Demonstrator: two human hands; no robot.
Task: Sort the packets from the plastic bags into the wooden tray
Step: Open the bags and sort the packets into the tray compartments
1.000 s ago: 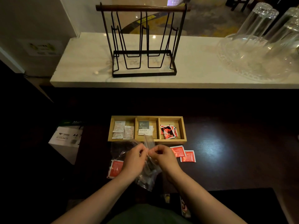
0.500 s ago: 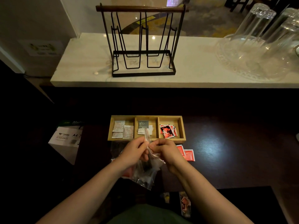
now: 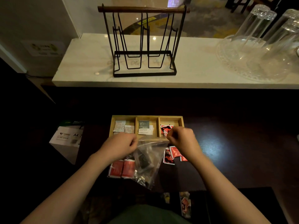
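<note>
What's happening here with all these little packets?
A person is sorting packets into a wooden tray with three compartments, each already holding some. Left hand and right hand each pinch a top corner of a clear plastic bag with dark packets inside, stretching it between them. Red packets lie loose on the dark table.

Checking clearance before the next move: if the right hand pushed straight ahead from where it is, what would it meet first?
Probably the wooden tray: the right hand sits at its near edge, by the compartment of red packets. Height above it is unclear.

Dark table (image 3: 226, 152): wooden tray (image 3: 146, 117), red packets (image 3: 175, 151)
</note>
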